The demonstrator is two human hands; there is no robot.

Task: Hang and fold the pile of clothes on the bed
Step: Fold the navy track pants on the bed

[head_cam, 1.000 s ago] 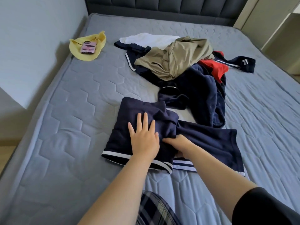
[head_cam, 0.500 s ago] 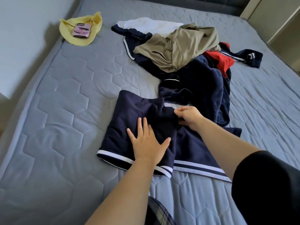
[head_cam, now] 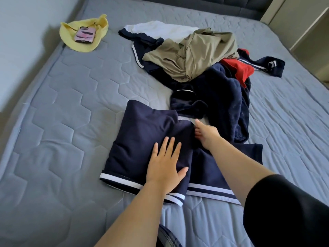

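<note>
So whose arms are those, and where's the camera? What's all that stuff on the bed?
No machine here: these are a person's two bare arms. The camera sits on their head, looking down, so you see what they see. The left hand lies flat, pressing a half-folded navy garment on the grey bed. The right hand touches the fold's edge with curled fingers; whether it pinches the cloth, I can't tell. Behind waits a pile of clothes not yet folded. In the far corner a phone rests on a yellow cloth.
</note>
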